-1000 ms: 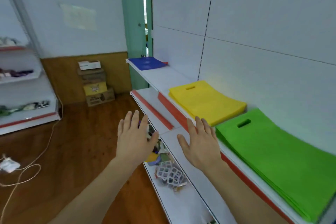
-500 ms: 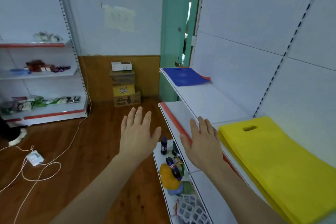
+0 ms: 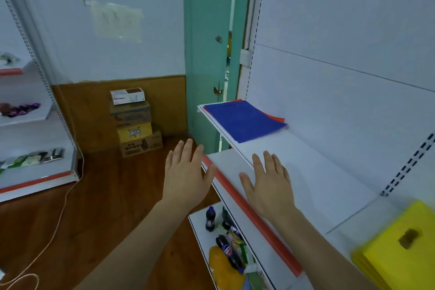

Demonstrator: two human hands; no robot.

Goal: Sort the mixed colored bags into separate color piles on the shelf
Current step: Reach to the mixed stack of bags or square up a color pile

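A blue bag (image 3: 243,120) lies flat at the far end of the white shelf (image 3: 306,172), with a red bag (image 3: 276,118) peeking out from under its right edge. A stack of yellow bags (image 3: 400,254) sits on the same shelf at the lower right, partly cut off by the frame. My left hand (image 3: 186,175) hovers open over the floor, left of the shelf's edge. My right hand (image 3: 268,183) is open, fingers spread, over the shelf's front edge, well short of the blue bag. Neither hand holds anything.
A lower shelf (image 3: 200,231) below my hands holds soda bottles (image 3: 210,218) and snack packs. Stacked cardboard boxes (image 3: 135,125) stand against the back wall. A second shelving unit (image 3: 35,172) is at the left. A cord (image 3: 58,219) trails over the wooden floor. A green door frame (image 3: 207,54) rises behind the shelf.
The view has swung left along the shelf: the green bags left the frame, the yellow stack slid to the lower right, the blue bag came closer. Both hands stayed open and empty.
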